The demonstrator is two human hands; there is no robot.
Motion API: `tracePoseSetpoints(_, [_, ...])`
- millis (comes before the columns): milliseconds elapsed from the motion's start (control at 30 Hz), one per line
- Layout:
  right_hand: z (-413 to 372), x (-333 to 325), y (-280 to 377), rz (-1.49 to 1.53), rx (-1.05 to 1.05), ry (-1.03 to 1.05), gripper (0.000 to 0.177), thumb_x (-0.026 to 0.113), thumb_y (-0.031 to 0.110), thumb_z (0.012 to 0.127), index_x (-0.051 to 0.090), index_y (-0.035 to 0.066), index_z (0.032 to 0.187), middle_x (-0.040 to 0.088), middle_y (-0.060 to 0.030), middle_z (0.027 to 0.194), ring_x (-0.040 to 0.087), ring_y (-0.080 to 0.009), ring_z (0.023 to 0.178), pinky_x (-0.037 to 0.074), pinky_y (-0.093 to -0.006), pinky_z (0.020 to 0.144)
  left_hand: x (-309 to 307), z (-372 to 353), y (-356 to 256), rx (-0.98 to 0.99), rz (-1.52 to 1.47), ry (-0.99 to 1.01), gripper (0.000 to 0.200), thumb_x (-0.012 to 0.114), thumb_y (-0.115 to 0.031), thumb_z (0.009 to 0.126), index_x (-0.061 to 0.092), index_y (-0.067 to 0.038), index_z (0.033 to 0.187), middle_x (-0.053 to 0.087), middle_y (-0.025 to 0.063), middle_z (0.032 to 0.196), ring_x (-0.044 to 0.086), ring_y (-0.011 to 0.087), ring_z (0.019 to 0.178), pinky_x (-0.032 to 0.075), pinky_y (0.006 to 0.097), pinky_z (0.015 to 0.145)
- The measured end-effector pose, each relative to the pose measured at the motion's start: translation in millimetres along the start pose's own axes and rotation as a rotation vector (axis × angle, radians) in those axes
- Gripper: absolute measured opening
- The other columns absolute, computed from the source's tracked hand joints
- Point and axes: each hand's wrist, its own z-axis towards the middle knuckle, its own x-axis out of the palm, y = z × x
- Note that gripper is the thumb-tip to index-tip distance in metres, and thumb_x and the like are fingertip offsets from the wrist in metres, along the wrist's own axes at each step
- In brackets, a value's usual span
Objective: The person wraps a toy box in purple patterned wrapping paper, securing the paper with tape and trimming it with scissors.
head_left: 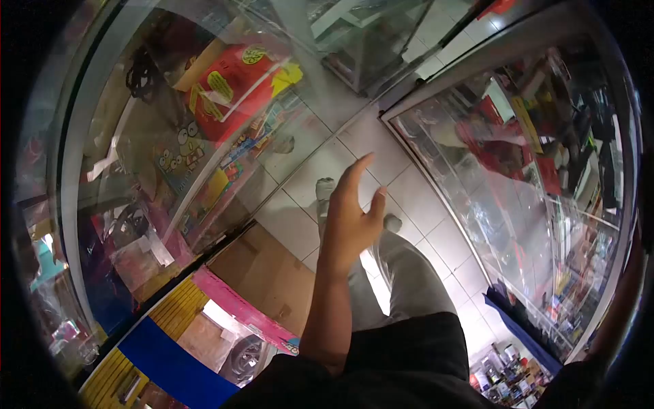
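My left hand [353, 221] is held out over the tiled floor in the middle of the view. Its index finger and thumb are apart, and nothing shows between them. To its left is a glass display case [157, 129] with a red packet [231, 92] behind the pane. On the other side, a glass door or case with a pale frame [443, 198] stands at an angle. Part of my right arm [616, 320] shows at the far right edge, beside that frame. The right hand itself is out of sight.
A brown cardboard box [262, 273] and a pink box edge [238, 307] are at lower left, near a blue and yellow panel [177, 361]. White floor tiles [293, 221] run between the cases. Dark blue cloth [521, 330] hangs at lower right, near many small goods [507, 378].
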Motion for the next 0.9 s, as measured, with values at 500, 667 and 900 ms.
tracePoseSetpoints(500, [-4,1,-9,0.204,0.087,0.03,0.023,0.061,0.009,0.103,0.068,-0.013,0.107,0.073,-0.021,0.102,0.073,-0.0281,0.09,0.062,-0.0353,0.08,1,16,4,0.002,-0.008,0.031,0.052,0.065,-0.012,0.096,0.05,-0.002,0.144,0.056,0.0212,0.144,0.052,0.0358,0.137,0.039,0.0428,0.114])
tracePoseSetpoints(667, [2,-6,-6,0.105,0.333,-0.115,0.021,0.07,0.005,0.096,0.069,-0.009,0.112,0.073,-0.0172,0.104,0.072,-0.0227,0.088,0.059,-0.0309,0.076,15,43,45,-0.058,0.029,0.076,0.047,0.064,-0.011,0.095,0.054,-0.001,0.14,0.06,0.0205,0.14,0.055,0.0354,0.133,0.041,0.0409,0.113])
tracePoseSetpoints(900, [-38,67,-32,0.068,0.603,-0.175,0.025,0.07,0.006,0.096,0.067,-0.008,0.117,0.072,-0.0167,0.111,0.071,-0.0214,0.094,0.058,-0.0308,0.081,78,117,241,0.023,0.163,0.265,0.04,0.059,-0.003,0.094,0.058,0.0,0.134,0.064,0.0204,0.134,0.059,0.0343,0.128,0.045,0.0394,0.111])
